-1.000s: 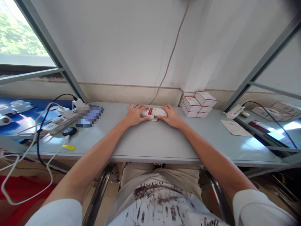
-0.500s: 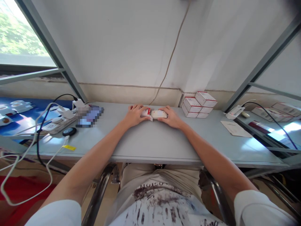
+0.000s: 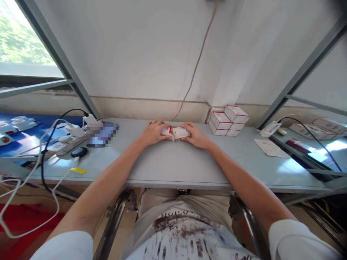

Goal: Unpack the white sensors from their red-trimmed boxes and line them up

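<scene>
Near the back middle of the grey table, my left hand is wrapped round a small white and red carton. A flap of the carton sticks out at its right end, so that end stands open. My right hand grips a cream-white block-shaped item between thumb and fingers. The item's left end meets the open end of the carton; how far it reaches inside cannot be made out. Both hands rest low over the tabletop.
White and red boxes are stacked at the back right. A sheet of paper and a white plug adapter lie farther right. On the left are a phone, a power strip, a black round device and loose cables.
The cream-white item has shifted slightly left against the carton and now sits a little tilted. My right hand has moved slightly left with it; the carton has tilted a little too.
</scene>
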`<state>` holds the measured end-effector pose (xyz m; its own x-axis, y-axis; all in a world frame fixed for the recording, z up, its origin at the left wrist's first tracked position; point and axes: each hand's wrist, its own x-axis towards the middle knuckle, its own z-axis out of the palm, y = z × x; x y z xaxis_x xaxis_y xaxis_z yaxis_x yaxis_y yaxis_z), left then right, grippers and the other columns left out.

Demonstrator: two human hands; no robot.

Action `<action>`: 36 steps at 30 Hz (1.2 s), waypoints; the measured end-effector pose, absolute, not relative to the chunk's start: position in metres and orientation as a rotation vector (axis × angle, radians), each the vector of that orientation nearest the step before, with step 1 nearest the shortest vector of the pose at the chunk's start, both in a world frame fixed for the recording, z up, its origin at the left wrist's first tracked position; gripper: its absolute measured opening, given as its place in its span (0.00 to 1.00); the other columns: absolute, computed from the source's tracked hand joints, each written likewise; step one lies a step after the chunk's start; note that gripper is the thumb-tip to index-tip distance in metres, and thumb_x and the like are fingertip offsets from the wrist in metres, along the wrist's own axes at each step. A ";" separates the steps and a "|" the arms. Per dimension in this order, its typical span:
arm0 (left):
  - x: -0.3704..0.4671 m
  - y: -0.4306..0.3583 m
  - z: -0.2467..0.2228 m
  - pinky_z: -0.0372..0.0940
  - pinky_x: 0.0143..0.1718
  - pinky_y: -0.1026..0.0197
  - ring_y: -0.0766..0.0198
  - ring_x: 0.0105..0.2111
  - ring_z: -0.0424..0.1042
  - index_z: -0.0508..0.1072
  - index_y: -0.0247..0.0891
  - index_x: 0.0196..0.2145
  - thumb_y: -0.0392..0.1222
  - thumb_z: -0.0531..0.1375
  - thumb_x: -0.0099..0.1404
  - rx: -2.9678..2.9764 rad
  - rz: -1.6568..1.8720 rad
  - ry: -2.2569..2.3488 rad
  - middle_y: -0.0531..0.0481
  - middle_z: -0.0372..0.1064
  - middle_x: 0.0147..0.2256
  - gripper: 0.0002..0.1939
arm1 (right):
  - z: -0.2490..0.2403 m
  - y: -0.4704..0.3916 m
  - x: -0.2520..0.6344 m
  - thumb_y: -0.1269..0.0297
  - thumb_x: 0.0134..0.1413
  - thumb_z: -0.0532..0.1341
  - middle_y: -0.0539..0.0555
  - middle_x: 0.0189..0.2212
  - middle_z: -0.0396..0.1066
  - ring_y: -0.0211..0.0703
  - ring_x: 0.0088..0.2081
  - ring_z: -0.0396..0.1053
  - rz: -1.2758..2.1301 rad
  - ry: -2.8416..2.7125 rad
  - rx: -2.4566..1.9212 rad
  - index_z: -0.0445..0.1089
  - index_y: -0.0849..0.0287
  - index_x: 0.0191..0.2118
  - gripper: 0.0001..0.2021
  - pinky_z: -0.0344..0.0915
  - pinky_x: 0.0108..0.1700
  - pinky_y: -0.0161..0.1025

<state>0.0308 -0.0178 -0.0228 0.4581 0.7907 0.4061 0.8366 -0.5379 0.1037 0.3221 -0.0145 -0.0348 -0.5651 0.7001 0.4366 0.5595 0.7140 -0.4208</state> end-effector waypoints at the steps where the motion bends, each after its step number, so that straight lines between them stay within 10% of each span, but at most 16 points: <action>1: 0.031 -0.018 -0.023 0.55 0.65 0.43 0.42 0.60 0.68 0.75 0.49 0.64 0.71 0.63 0.70 -2.592 -0.636 -1.446 0.40 0.70 0.59 0.35 | -0.035 -0.014 0.322 0.52 0.65 0.67 0.59 0.61 0.66 0.57 0.64 0.67 0.305 -2.331 -0.951 0.66 0.48 0.69 0.29 0.62 0.69 0.56; 36: 0.045 -0.019 -0.032 0.59 0.61 0.42 0.42 0.57 0.67 0.73 0.44 0.65 0.73 0.68 0.64 -2.496 -0.977 -1.360 0.37 0.69 0.56 0.42 | -0.047 -0.005 0.318 0.52 0.63 0.69 0.60 0.59 0.68 0.52 0.52 0.75 0.387 -2.051 -0.905 0.70 0.49 0.65 0.27 0.75 0.58 0.54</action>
